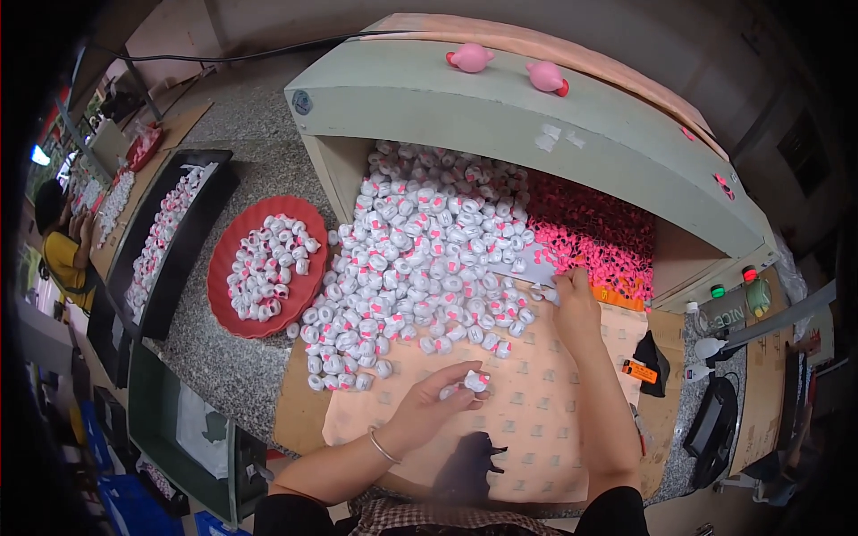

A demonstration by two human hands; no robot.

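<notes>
Head view shows your left hand (427,406) low over the patterned paper sheet (536,420), its fingers (460,375) pinching one small white-and-pink cap (476,381). Your right hand (576,299) reaches farther out, fingers pressed together at the edge of the big heap of white caps (420,259), beside the pink pieces (594,237). To the left on the surface (214,357), a red plate (223,308) holds more caps. Beyond, a green hood (500,107) covers the heap, two pink knobs (471,58) on top.
</notes>
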